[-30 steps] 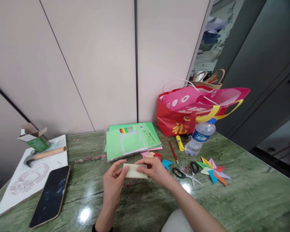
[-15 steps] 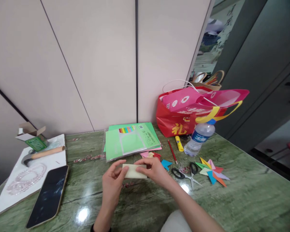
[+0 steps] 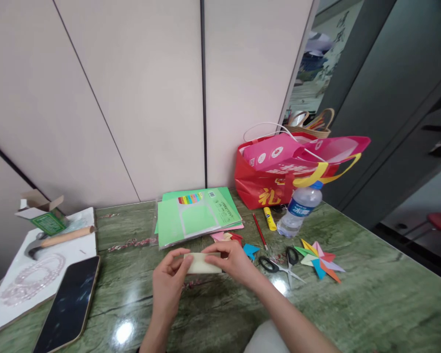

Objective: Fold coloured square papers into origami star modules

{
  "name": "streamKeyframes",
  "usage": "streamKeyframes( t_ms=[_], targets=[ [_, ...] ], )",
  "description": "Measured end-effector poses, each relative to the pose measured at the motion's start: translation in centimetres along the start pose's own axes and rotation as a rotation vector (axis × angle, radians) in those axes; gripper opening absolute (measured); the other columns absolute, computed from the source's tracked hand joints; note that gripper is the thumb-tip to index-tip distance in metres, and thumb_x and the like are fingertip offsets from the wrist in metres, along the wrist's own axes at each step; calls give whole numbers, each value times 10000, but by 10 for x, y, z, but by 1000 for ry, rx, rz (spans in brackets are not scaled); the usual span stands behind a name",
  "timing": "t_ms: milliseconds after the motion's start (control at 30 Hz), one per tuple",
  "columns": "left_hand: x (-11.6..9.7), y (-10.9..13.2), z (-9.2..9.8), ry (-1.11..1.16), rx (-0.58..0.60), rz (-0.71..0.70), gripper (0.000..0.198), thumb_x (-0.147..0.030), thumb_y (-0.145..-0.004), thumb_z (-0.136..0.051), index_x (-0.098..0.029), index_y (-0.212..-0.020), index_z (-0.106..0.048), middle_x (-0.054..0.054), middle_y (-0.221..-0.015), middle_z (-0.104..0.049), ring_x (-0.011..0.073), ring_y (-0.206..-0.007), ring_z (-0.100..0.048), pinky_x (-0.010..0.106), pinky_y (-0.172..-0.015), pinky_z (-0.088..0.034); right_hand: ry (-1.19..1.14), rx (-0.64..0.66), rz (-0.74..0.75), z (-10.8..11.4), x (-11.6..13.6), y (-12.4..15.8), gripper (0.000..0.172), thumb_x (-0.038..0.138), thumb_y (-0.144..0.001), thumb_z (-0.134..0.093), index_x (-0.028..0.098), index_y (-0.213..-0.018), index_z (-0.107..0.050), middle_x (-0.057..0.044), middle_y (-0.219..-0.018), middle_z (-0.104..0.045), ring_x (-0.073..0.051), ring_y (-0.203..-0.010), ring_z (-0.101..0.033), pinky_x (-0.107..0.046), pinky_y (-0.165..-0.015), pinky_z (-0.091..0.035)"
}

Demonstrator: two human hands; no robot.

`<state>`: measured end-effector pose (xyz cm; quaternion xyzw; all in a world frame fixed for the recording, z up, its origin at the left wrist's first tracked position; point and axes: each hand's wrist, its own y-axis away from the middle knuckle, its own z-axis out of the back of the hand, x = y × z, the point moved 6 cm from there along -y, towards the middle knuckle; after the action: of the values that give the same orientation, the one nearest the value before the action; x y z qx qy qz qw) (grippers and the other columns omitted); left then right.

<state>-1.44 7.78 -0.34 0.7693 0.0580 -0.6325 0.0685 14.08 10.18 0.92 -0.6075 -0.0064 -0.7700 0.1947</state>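
Note:
A small folded piece of pale cream paper (image 3: 203,264) is held level above the green table, long side facing me. My left hand (image 3: 171,274) pinches its left end between thumb and fingers. At the other end, my right hand (image 3: 232,260) is closed on it, thumb on the near face. Just beyond my right hand lie folded paper pieces in pink, cream and red (image 3: 228,238), with a blue folded piece (image 3: 250,251) beside them. Black-handled scissors (image 3: 284,267) lie open to the right, near a multicoloured paper pinwheel star (image 3: 320,260).
Behind my hands lies a pack of green paper (image 3: 194,220). Rightward are a red pencil (image 3: 259,231), glue stick (image 3: 269,219), water bottle (image 3: 300,210) and red gift bag (image 3: 253,181). A phone (image 3: 69,304), sickle (image 3: 59,239) and small green box (image 3: 46,220) occupy the left.
Both hands keep their pinch on the cream paper, which looks much the same. The whole view has shifted slightly, so things on the table appear a little further left.

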Motion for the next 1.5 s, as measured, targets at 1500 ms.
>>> streamKeyframes(
  t_ms=[1500],
  targets=[
    [-1,2,1,-48,-34,-22,375,-363,-579,-741,-159,-875,-635,6,-572,-690,178,-529,-642,259,-513,-531,-30,-1,-57,1,-3,0,196,329,-712,-629,151,-758,-694,-15,-658,-635,-104,-544,-470,-210,-490,-331]
  ],
)
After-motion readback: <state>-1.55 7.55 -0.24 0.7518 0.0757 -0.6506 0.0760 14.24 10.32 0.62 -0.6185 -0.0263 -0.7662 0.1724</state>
